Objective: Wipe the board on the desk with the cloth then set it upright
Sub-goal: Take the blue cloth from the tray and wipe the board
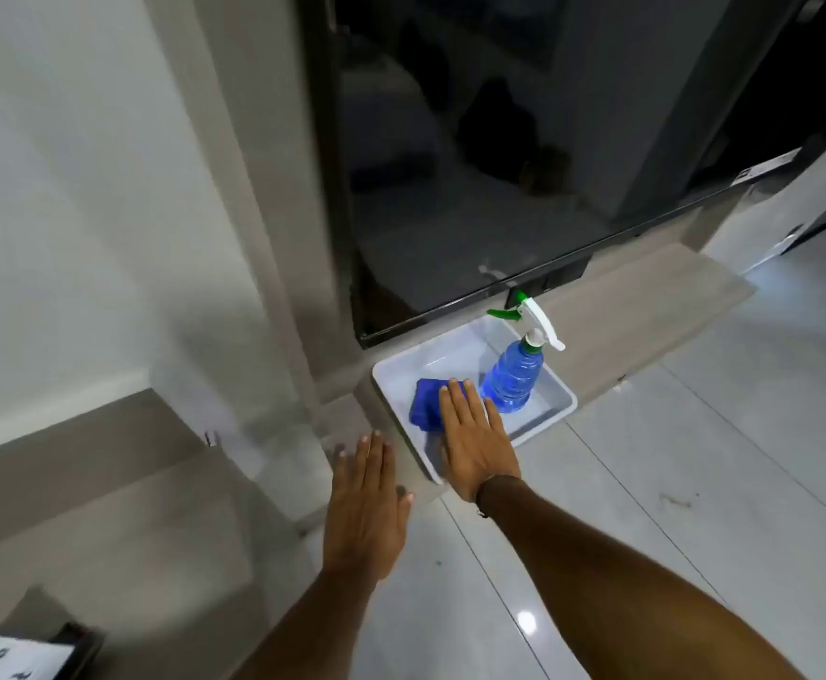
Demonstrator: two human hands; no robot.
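Note:
A blue cloth (425,402) lies folded in a white plastic tray (555,409) on a low grey shelf. My right hand (475,434) is stretched flat over the tray, fingers apart, its fingertips over the cloth's right edge; I cannot tell whether it touches the cloth. My left hand (364,507) hovers flat and open to the left of the tray, over the shelf's corner, holding nothing. A board (9,662) with a dark frame and black letters on white shows at the bottom left corner, mostly cut off.
A blue spray bottle (511,380) with a white and green trigger stands in the tray's right part. A large dark TV screen (475,164) hangs just above the shelf (646,306). Glossy white floor tiles (695,483) lie to the right.

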